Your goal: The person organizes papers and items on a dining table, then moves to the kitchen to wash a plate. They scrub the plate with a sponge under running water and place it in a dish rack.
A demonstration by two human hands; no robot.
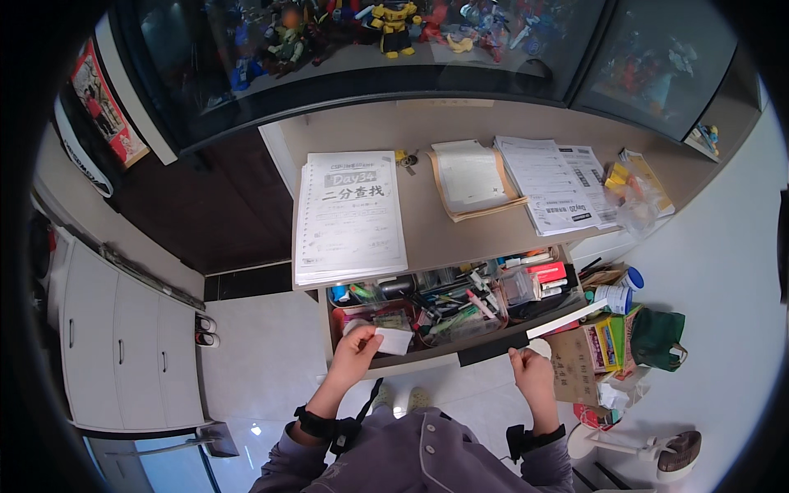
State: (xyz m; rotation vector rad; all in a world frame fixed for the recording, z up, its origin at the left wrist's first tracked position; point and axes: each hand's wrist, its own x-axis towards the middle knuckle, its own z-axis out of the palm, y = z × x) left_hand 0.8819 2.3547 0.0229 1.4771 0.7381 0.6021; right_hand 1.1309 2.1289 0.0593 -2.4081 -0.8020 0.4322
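Note:
In the head view, my left hand (355,355) pinches a small white pad or packet (394,341) above the front left of a pulled-out drawer (407,368). My right hand (531,371) is just in front of the drawer's right part, its thumb and index finger together at a round whitish thing (540,349); whether it grips this thing, I cannot tell. Pens and markers (481,302), a clear plastic box (519,286) and a red box (547,272) fill much of the drawer. A red tray (341,320) lies partly hidden near my left hand.
Paper stacks (351,215) (548,185) and a brown-edged notebook (473,179) lie on the desk. Above hangs a glass cabinet (370,77) with toy figures. Cardboard (570,363), a green bag (656,339) and a white fan (672,456) stand at the right.

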